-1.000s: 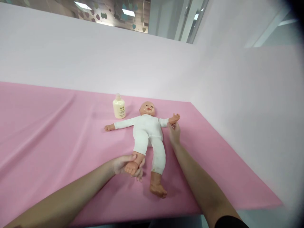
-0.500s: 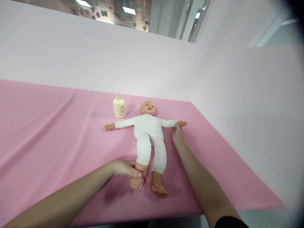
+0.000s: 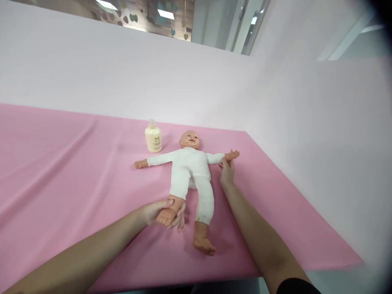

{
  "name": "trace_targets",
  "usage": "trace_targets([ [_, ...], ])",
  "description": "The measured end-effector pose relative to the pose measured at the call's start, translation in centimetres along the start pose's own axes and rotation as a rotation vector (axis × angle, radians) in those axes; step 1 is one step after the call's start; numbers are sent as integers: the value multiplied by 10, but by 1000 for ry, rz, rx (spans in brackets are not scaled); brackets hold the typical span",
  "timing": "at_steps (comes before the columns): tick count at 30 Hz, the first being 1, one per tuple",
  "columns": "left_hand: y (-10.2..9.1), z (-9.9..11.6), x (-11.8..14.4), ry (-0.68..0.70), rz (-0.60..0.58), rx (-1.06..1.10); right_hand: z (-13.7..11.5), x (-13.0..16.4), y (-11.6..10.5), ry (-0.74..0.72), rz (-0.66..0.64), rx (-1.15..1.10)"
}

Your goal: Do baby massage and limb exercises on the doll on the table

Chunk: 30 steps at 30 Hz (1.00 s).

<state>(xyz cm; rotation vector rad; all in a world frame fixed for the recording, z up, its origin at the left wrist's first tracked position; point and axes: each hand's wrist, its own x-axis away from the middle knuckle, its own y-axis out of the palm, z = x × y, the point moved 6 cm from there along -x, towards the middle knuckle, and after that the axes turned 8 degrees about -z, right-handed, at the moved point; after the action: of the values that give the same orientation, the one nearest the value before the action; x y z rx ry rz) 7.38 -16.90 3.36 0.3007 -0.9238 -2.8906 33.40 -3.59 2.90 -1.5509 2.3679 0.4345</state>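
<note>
A baby doll (image 3: 192,162) with a white cloth body lies on its back, head at the far side and arms spread. My left hand (image 3: 154,210) is wrapped around the doll's ankle on the left of the picture, thumb on top and fingers beneath, with that leg lifted. At the doll's arm on the right, my right hand (image 3: 227,169) grips near the wrist, just below the small plastic hand. Its fingers are partly hidden behind the doll's arm. The doll's other leg rests on the pink cover.
A cream-coloured bottle (image 3: 153,138) stands left of the doll's head. The pink cover (image 3: 76,175) has soft folds on the left. White walls (image 3: 122,77) rise behind and to the right, with a window (image 3: 171,20) above. The front edge runs close below the doll's feet.
My left hand has raised the doll's leg and moved it up and to the left. The doll's wrist in my right hand has shifted slightly, its small hand tipping upward.
</note>
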Motion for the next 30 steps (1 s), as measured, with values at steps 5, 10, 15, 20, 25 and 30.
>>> trace_targets([
  [5, -15, 9, 1, 139, 137, 159, -21, 9, 21, -108, -100, 56],
  [10, -25, 9, 2, 133, 322, 189, -29, 23, 40, -224, -269, 280],
  [15, -27, 5, 2, 94, 421, 203, -38, 33, 54, -424, -420, 506],
  [20, -29, 3, 2, 85, 431, 185, -38, 34, 58, -446, -456, 568],
  [25, -27, 3, 3, 58, 356, 155, -41, 34, 56, -433, -435, 528],
  [30, -9, 4, -1, -17, 124, 73, -34, 25, 44, -238, -330, 277],
])
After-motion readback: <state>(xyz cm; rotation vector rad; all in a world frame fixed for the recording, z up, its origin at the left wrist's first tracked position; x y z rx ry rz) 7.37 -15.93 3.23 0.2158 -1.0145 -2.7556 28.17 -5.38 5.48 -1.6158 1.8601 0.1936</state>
